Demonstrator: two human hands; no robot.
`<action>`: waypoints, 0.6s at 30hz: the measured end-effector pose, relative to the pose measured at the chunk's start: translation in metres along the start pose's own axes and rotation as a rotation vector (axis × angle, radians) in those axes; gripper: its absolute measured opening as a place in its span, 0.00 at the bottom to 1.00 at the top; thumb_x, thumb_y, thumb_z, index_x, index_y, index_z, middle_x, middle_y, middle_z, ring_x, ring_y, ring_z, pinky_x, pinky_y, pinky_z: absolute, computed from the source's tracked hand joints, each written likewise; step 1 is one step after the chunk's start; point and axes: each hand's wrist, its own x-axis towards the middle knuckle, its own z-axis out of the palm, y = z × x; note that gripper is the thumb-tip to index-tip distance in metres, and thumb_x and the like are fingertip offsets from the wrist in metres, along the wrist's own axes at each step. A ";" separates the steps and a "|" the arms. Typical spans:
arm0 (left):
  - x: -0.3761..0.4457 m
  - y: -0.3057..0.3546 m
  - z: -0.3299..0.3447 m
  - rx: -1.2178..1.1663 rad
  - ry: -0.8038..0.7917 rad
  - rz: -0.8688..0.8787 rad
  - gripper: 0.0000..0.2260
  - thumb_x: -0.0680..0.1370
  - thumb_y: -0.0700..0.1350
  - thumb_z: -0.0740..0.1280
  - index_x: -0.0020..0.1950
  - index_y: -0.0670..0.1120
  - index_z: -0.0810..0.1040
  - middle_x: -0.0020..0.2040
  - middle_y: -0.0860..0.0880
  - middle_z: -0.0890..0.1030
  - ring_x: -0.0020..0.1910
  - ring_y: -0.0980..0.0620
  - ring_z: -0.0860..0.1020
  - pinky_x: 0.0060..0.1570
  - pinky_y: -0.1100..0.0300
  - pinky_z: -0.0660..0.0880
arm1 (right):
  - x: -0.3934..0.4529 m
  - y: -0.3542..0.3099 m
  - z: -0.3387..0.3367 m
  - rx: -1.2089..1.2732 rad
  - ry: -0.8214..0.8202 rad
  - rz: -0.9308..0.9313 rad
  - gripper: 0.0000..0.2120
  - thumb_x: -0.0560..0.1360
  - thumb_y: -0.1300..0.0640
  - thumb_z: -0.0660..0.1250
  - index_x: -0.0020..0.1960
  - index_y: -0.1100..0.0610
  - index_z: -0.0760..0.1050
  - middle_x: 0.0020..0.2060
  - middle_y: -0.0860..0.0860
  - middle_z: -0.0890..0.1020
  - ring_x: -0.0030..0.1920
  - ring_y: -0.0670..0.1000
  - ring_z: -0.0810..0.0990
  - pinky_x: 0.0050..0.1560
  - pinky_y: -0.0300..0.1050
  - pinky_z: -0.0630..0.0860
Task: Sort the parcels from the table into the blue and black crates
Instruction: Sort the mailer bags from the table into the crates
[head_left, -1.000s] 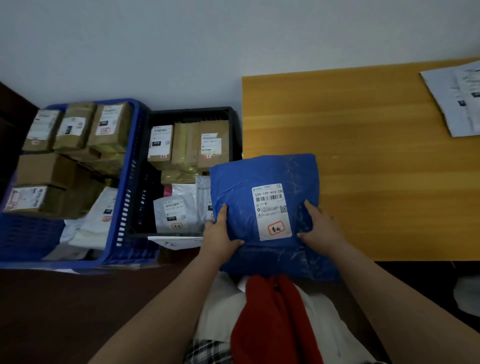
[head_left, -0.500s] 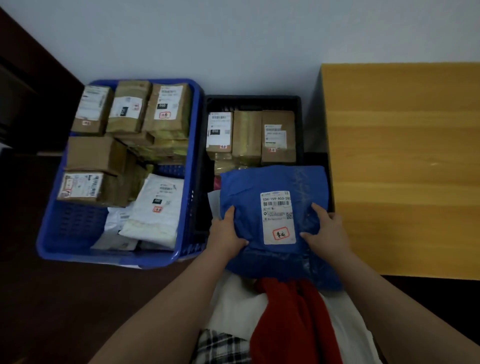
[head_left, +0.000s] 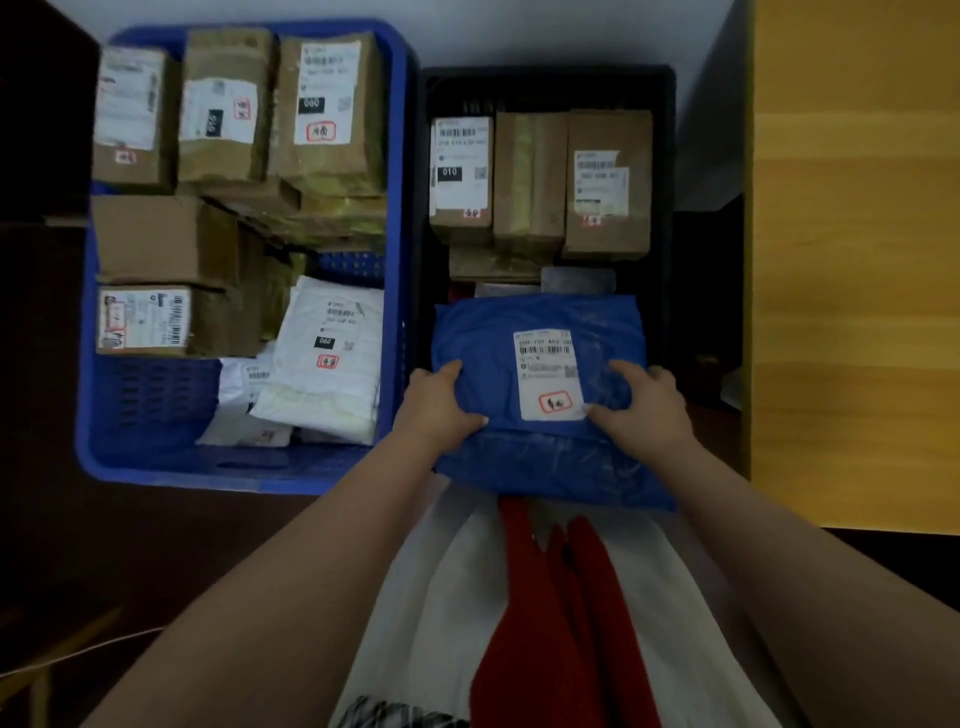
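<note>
Both hands grasp one blue parcel (head_left: 540, 364), a soft poly mailer, over the near end of the black crate (head_left: 545, 85). The left hand (head_left: 439, 408) grips its left edge with the thumb on top; the right hand (head_left: 644, 410) grips the right side, thumb on the white shipping label (head_left: 548, 374). The label shows a barcode, a small QR code and a red-framed stamp; its top code line is too blurred to read.

The black crate holds three upright brown boxes at its far end. The left box (head_left: 460, 171) has a label with "010" on a black patch; the middle box (head_left: 530, 176) shows no label; the right box (head_left: 608, 182) has a white label, text unreadable. More parcels lie under them, count unclear.

The blue crate (head_left: 400, 156) sits touching the black crate's left side. Three brown boxes stand along its far end; the rightmost one (head_left: 327, 104) reads "060" with a red stamp. Two more brown boxes are stacked on the left side. A white mailer (head_left: 327, 353) also reads "060" with a red stamp; other white mailers lie beneath, count unclear.

The wooden table (head_left: 852, 260) is on the right, beside the black crate.
</note>
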 end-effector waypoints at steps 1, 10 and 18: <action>0.006 0.003 -0.002 -0.002 0.004 0.009 0.40 0.71 0.50 0.76 0.78 0.50 0.59 0.72 0.40 0.59 0.71 0.42 0.64 0.69 0.58 0.61 | 0.008 -0.002 0.000 -0.004 -0.003 -0.012 0.36 0.73 0.45 0.72 0.76 0.47 0.60 0.76 0.59 0.55 0.72 0.64 0.60 0.69 0.54 0.63; 0.054 0.019 0.004 0.106 -0.052 0.043 0.41 0.70 0.53 0.77 0.77 0.54 0.60 0.79 0.42 0.41 0.77 0.39 0.44 0.76 0.44 0.49 | 0.065 -0.002 0.007 -0.120 -0.147 -0.035 0.49 0.68 0.41 0.75 0.79 0.44 0.48 0.78 0.56 0.41 0.76 0.64 0.47 0.73 0.56 0.56; 0.089 0.020 0.027 0.581 -0.144 0.145 0.51 0.69 0.56 0.76 0.79 0.58 0.43 0.79 0.44 0.36 0.77 0.40 0.36 0.72 0.36 0.51 | 0.099 0.000 0.023 -0.541 -0.336 -0.240 0.56 0.67 0.39 0.75 0.76 0.38 0.34 0.76 0.52 0.30 0.76 0.61 0.33 0.73 0.64 0.50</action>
